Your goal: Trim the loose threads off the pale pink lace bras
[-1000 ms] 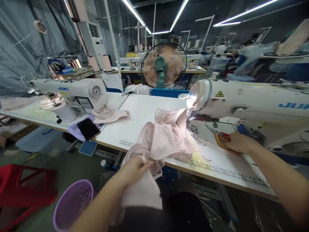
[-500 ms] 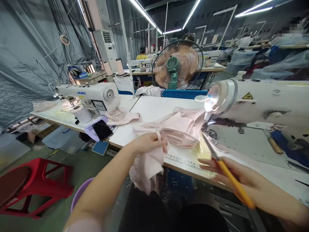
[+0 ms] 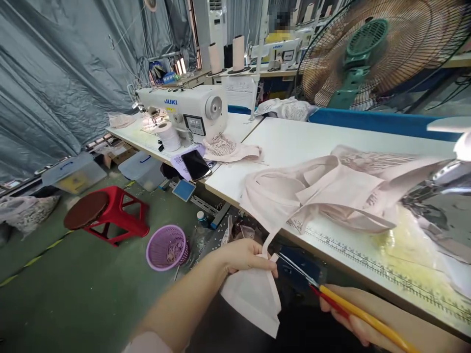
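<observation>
My left hand (image 3: 246, 256) is closed in a pinch on a pale pink bra piece (image 3: 253, 296), which hangs below the table edge over my lap. A narrow strip (image 3: 271, 239) runs from these fingers up to the pale pink bra parts (image 3: 346, 189) on the table. My right hand (image 3: 362, 297) grips scissors (image 3: 362, 314) with yellow and red handles. Their metal blades point left, the tips close to the fabric edge beside my left fingers. Whether the blades touch the fabric, I cannot tell. At the right edge, the sewing machine's needle area (image 3: 423, 189) is partly in view.
A ruler strip (image 3: 349, 250) lines the table's front edge. Yellowish film (image 3: 408, 245) lies at the right. Further left are a phone (image 3: 195, 164), a thread cone (image 3: 168, 136) and another sewing machine (image 3: 184, 105). A purple basket (image 3: 165, 264) and red stool (image 3: 128, 215) stand on the floor.
The view has swung left and down. The scissors have moved from beside the machine needle to my left hand. A strip now stretches from the table to my left fingers.
</observation>
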### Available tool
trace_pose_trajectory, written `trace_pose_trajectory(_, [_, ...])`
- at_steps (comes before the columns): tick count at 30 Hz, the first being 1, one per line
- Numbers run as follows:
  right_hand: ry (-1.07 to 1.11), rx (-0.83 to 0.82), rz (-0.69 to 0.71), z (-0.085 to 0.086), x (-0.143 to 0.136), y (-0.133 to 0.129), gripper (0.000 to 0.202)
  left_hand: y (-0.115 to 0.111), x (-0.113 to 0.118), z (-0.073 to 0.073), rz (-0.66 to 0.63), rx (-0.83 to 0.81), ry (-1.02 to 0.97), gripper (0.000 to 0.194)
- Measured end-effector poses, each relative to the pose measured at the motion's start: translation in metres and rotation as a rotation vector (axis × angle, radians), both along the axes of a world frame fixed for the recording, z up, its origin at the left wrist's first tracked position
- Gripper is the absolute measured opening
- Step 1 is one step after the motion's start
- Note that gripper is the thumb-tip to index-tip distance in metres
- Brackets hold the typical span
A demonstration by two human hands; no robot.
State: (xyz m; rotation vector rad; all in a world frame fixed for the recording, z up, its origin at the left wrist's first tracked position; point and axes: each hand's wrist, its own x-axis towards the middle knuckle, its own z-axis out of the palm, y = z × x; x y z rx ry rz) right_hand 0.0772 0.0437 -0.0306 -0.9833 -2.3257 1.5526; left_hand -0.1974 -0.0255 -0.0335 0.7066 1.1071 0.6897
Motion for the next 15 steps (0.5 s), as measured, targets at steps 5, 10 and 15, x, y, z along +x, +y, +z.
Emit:
trace_pose_trajectory(5, [-0.007,0.049,0.121,0.012,-0.013,0.015,0.048,0.007,-0.007,0.003,-0.13,0.045,0.064,0.042])
trace_pose_trajectory(10, [-0.124,0.055,0.376,0.017,-0.027,0.032,0.034,0.007,-0.008,0.001,-0.178,0.049,0.107,0.034])
trace_pose_trajectory(15, [-0.157,0.023,0.446,0.017,-0.031,0.042,0.037,0.006,-0.013,-0.001,-0.185,0.066,0.108,0.038])
